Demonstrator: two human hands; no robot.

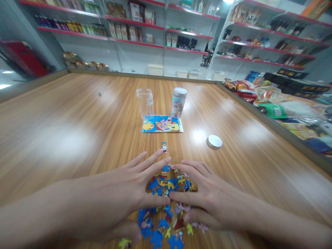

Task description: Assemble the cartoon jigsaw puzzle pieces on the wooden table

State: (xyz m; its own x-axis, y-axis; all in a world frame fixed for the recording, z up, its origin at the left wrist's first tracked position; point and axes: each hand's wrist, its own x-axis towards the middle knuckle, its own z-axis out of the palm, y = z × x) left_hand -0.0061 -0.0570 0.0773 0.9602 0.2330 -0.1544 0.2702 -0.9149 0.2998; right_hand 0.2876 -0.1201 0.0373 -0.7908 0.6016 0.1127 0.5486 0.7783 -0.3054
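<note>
Loose jigsaw puzzle pieces (163,223) in blue, yellow, pink and brown lie in a pile on the table in front of me. Over the left side of the pile is my left hand (135,183), palm down with fingers spread. My right hand (206,190) reaches in from the other side, its fingers apart and curved around the pieces. Both hands hide part of the pile, and neither grips a piece that I can see. Just beyond my left fingertips sits a small blue and pink puzzle bit (164,147), apart from the pile.
A cartoon picture sheet (162,124) lies farther back. Behind it stand a clear open jar (144,103) and a printed canister (178,103) with a silver lid. A loose silver lid (214,141) rests at right. Packaged goods (277,107) line the table's right edge.
</note>
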